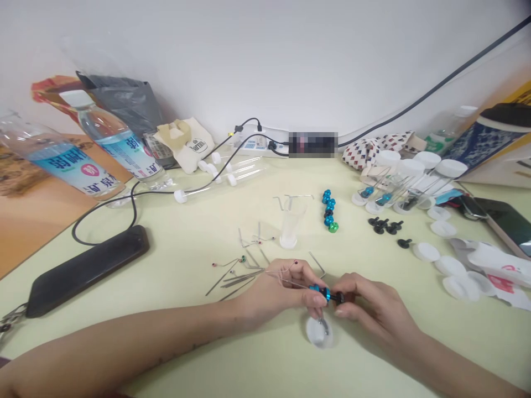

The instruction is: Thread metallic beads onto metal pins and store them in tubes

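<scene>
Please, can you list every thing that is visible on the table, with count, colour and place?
blue piece: one, blue and black, between both hands
wires: several, grey, table centre
blue beads: several, one green, centre right
black screws: about five, right
white caps: many, right edge
tubes: several, clear, back
water bottles: two, clear, left
black case: one, left
left hand: grip on the blue piece
right hand: grip on the blue piece
</scene>
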{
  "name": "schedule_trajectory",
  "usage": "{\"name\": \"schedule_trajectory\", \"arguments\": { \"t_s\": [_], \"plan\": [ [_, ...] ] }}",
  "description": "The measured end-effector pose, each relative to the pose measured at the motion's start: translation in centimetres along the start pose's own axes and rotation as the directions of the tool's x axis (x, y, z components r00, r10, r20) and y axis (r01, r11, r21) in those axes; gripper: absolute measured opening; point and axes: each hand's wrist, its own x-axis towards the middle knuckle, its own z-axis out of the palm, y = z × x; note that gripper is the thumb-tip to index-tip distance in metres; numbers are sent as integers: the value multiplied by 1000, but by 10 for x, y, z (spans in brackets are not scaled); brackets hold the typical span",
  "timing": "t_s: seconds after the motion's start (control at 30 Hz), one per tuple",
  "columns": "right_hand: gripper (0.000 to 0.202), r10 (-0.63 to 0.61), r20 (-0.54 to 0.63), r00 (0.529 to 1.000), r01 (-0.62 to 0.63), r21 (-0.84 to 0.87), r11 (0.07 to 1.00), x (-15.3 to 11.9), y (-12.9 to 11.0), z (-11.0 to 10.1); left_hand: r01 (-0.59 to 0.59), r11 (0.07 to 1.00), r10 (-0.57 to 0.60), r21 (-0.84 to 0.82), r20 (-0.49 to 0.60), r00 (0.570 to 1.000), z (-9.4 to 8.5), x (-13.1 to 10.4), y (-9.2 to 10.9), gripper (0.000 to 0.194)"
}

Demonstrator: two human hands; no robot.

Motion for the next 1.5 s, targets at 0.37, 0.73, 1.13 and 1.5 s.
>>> {"name": "schedule_trajectory", "arguments": {
  "t_s": [0.37,0.73,1.13,1.5],
  "plan": [
    [5,-37,-24,999,37,0,999,-1,-1,1,-25,1000,25,14,5,1000,0,1,-1,20],
    [5,-58,-41,997,57,-23,998,0,-1,1,-25,1000,25,16,-8,1000,0,1,-1,17],
    [7,-107,-49,993,103,-62,993,-1,1,1,-27,999,27,18,-10,1000,0,1,-1,18],
    [6,-100,-52,994,96,-82,992,0,1,2,-21,999,21,24,-16,1000,1,1,0,18]
  ]
}}
